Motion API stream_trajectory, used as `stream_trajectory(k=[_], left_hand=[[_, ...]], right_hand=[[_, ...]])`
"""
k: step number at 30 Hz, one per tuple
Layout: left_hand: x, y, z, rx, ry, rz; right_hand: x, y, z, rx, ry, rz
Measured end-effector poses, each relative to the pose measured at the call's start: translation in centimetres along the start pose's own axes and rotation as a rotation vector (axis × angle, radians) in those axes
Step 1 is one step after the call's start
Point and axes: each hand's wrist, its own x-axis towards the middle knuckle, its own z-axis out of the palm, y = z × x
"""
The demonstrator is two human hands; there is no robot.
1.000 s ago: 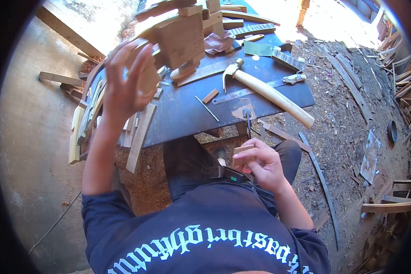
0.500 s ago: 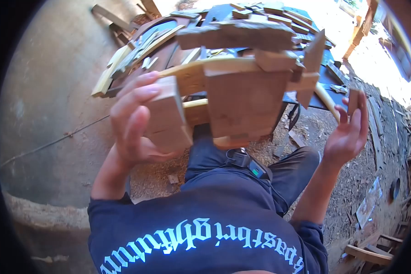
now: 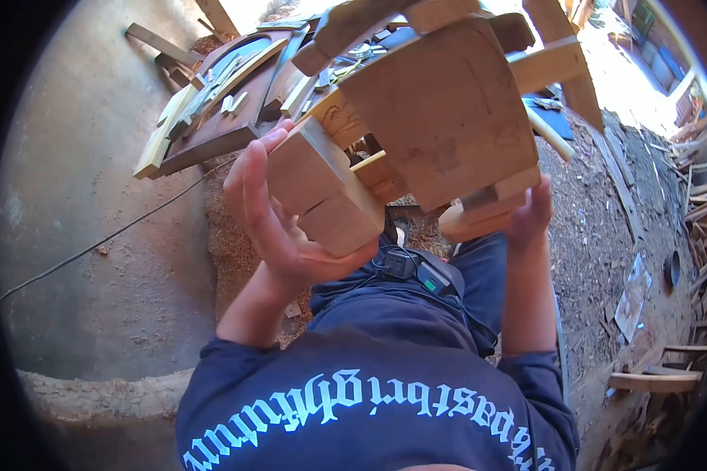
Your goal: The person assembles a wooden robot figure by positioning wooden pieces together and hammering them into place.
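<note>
A bulky assembly of joined wooden blocks point(image 3: 440, 118) is held up, tilted, in front of my body. It has a broad flat panel face, a thick block at its left end and crosspieces along the top. My left hand point(image 3: 271, 212) is closed around the thick end block point(image 3: 322, 188), palm beneath and fingers along its left side. My right hand point(image 3: 532, 212) grips the lower right corner, by the short wooden pieces point(image 3: 487, 206) under the panel. Some of its fingers are hidden behind the wood. The small block it held earlier cannot be told apart now.
Behind the assembly stands a dark table point(image 3: 204, 149) strewn with wood strips and offcuts. A thin cable point(image 3: 110, 238) crosses the floor at left. Sawdust and scraps cover the ground, and piled wood point(image 3: 703, 208) lines the right edge. A small device point(image 3: 432, 279) sits at my waist.
My right hand has come in from the right, where it held a small wood block, to the assembly's lower right. The assembly has tilted, its right side rising, and come closer.
</note>
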Motion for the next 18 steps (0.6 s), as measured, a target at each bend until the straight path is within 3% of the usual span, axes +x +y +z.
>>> stream_trajectory(k=[1, 4, 5, 8, 10, 13, 18], left_hand=[[-0.4, 0.2, 0.4, 0.001, 0.025, -0.018], [-1.6, 0.4, 1.0, 0.077, 0.093, -0.059], [-1.8, 0.5, 1.1, 0.128, 0.082, -0.066], [-2.8, 0.7, 1.7, 0.257, 0.059, -0.081], [-3.9, 0.2, 2.3, 0.31, 0.052, -0.07], [-5.2, -0.5, 2.4, 0.168, 0.023, -0.185], [-4.3, -2.2, 1.3, -0.624, 0.12, -0.674]], right_hand=[[0.7, -1.0, 1.1, 0.017, 0.057, 0.008], [2.7, -3.0, 7.4, -0.117, -0.195, -0.087], [3.6, -3.3, 8.9, -0.186, -0.163, -0.053], [4.8, -2.2, 13.4, -0.426, 0.211, -0.061], [5.6, -1.8, 14.8, -0.408, 0.239, -0.035], [6.6, -1.9, 14.9, -0.445, 0.281, 0.021], [9.1, -3.0, 12.8, -0.54, 0.256, 0.112]])
